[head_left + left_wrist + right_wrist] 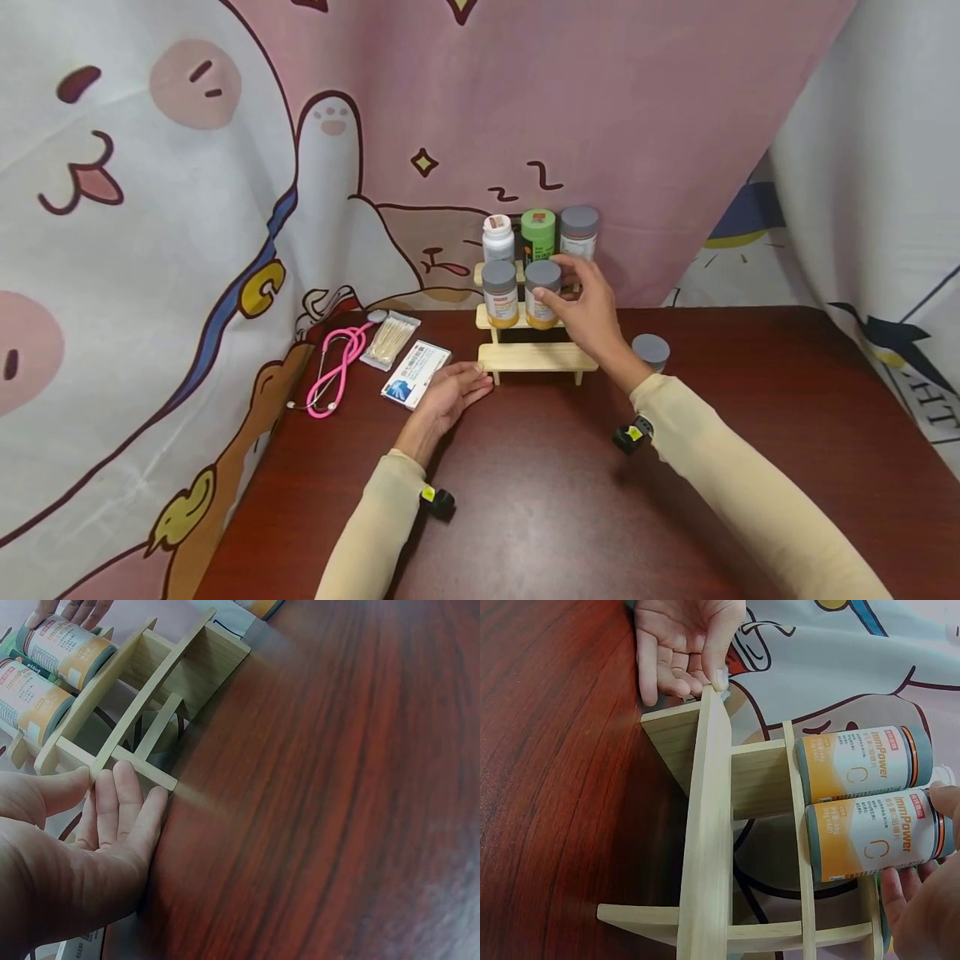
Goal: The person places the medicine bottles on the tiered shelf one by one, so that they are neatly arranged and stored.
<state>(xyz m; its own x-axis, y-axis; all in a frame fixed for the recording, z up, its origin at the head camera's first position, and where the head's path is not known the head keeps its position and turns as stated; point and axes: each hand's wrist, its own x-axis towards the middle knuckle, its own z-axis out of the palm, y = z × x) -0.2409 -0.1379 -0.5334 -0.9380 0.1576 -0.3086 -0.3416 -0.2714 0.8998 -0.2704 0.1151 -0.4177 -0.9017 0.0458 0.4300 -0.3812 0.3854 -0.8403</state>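
Note:
A three-step wooden display rack (536, 357) stands on the table. My left hand (454, 394) pinches the left end of its lowest step, thumb at the board's end and fingers against the side leg (154, 774). With thumb and fingers around its grey cap, my right hand (588, 307) holds an orange-and-white supplement bottle (877, 838) upright at the middle step. A matching bottle (500, 294) stands close to its left on that step. On the top step are a white bottle (498, 239), a green-capped bottle (538, 233) and a grey-capped bottle (579, 231).
Another grey-capped bottle (651, 351) stands right of the rack, partly behind my right forearm. Left of the rack lie a white medicine box (417, 374), a pack of cotton swabs (391, 340) and a pink stethoscope (345, 367). A patterned cloth (637, 125) hangs behind the table.

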